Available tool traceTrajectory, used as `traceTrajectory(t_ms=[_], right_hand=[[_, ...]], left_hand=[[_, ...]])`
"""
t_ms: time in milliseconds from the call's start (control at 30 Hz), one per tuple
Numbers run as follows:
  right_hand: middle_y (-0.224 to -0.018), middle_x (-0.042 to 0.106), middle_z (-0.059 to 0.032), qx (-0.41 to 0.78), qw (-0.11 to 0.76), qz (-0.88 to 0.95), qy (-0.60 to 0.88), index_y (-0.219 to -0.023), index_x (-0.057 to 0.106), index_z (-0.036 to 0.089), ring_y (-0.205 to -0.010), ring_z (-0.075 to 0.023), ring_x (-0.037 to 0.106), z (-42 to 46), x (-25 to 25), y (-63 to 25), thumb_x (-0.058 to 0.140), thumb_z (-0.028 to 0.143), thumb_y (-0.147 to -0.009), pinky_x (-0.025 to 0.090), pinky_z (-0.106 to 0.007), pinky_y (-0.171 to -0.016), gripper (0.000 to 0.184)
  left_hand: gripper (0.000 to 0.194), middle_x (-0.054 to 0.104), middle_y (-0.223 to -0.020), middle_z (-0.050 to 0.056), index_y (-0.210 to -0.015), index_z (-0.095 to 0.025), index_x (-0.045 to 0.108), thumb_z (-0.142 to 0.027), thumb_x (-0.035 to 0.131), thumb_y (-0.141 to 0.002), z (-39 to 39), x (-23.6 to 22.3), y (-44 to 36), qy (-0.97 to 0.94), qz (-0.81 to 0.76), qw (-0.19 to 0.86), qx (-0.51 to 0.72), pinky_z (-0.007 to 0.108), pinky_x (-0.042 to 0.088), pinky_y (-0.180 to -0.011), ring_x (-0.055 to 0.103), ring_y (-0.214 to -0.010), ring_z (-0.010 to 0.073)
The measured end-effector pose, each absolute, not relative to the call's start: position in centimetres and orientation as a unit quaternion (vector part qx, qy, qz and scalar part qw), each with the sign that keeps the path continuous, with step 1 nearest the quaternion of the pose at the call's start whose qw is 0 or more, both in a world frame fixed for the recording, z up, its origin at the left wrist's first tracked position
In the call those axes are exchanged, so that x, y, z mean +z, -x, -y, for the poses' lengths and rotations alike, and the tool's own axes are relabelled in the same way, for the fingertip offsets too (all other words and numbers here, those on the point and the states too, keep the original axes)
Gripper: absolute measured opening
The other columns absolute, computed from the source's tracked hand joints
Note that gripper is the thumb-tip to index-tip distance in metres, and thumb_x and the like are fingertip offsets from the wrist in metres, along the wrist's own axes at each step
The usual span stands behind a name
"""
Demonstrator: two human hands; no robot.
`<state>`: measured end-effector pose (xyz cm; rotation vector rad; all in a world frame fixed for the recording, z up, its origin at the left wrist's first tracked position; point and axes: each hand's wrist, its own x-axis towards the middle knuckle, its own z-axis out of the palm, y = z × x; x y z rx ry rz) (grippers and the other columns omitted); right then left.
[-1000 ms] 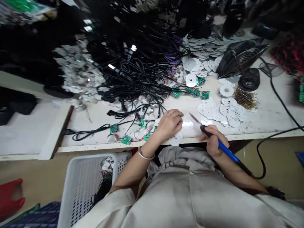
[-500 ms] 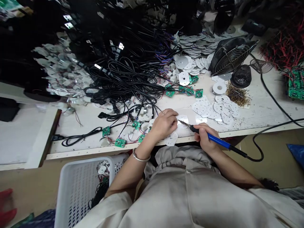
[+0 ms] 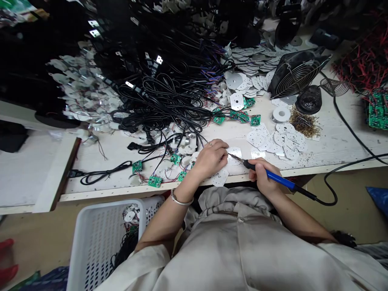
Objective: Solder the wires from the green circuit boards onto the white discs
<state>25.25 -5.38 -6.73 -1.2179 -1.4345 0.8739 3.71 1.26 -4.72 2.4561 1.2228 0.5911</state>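
Note:
My right hand (image 3: 262,178) grips a blue-handled soldering iron (image 3: 277,180) like a pen. Its metal tip points left and meets a small white round board (image 3: 235,155) near the table's front edge. My left hand (image 3: 210,157) lies curled over that board's left side, fingers pressed together at the spot where the tip lands. What the fingers pinch is hidden. A silver bracelet sits on my left wrist. More white boards (image 3: 220,176) lie under and beside my left hand.
A big tangle of black power cords (image 3: 169,97) fills the table's middle. Green circuit boards (image 3: 154,181) with wires lie left of my hands. White disc boards (image 3: 281,139), a solder spool (image 3: 280,114), a wire fan guard (image 3: 298,72) and an iron stand (image 3: 309,99) are to the right. A white basket (image 3: 103,238) stands below.
My right hand swung the soldering iron left, so its tip went from free above the table to the board by my left fingers. My left hand stayed in place.

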Motion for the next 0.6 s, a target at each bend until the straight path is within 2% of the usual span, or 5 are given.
traceTrajectory(t_ms=[167,333,467,533,600], right_hand=[[-0.055,0.061,0.003,0.344,0.509,0.603,0.508,-0.097,0.071,0.025,-0.048,-0.0157,0.06,5.5,-6.6,-25.0,0.049,0.038,-0.098,0.056,-0.032,-0.051,0.026],[-0.063,0.064,0.0029,0.321,0.551,0.589,0.495,-0.106,0.068,0.025,-0.049,-0.0137,0.06,5.6,-6.8,-25.1,0.046,0.032,-0.099,0.054,-0.031,-0.053,0.024],[-0.084,0.074,-0.0017,0.287,0.505,0.638,0.506,-0.117,0.063,0.024,-0.078,-0.0176,0.072,5.5,-6.3,-25.1,0.053,0.028,-0.097,0.06,-0.035,-0.077,0.023],[-0.099,0.076,-0.0047,0.271,0.465,0.67,0.511,-0.122,0.061,0.024,-0.093,-0.0204,0.073,5.9,-6.2,-25.2,0.058,0.027,-0.094,0.059,-0.038,-0.088,0.028],[-0.107,0.076,-0.006,0.247,0.44,0.706,0.497,-0.126,0.06,0.024,-0.1,-0.022,0.072,6.3,-6.8,-25.7,0.061,0.025,-0.093,0.057,-0.038,-0.091,0.034]], left_hand=[[0.013,0.071,-0.106,0.009,-0.081,-0.017,0.066,-0.013,0.055,-0.086,-1.2,-4.6,-3.7,-0.862,-0.436,0.164,0.198,0.039,0.052,-0.095,0.06,-0.105,0.0229],[0.012,0.071,-0.107,0.009,-0.083,-0.016,0.067,-0.014,0.056,-0.086,-1.3,-4.9,-3.6,-0.864,-0.431,0.171,0.195,0.04,0.052,-0.095,0.061,-0.106,0.0234],[0.012,0.071,-0.107,0.009,-0.083,-0.016,0.069,-0.014,0.057,-0.085,-1.6,-5.0,-3.8,-0.865,-0.438,0.166,0.182,0.039,0.051,-0.095,0.062,-0.105,0.0238],[0.013,0.072,-0.106,0.01,-0.081,-0.015,0.07,-0.013,0.057,-0.083,-1.1,-4.4,-4.2,-0.869,-0.443,0.156,0.158,0.038,0.051,-0.095,0.063,-0.105,0.0239],[0.014,0.073,-0.108,0.01,-0.083,-0.012,0.072,-0.014,0.059,-0.082,-0.6,-3.7,-4.7,-0.88,-0.435,0.152,0.116,0.035,0.05,-0.097,0.064,-0.106,0.0237]])
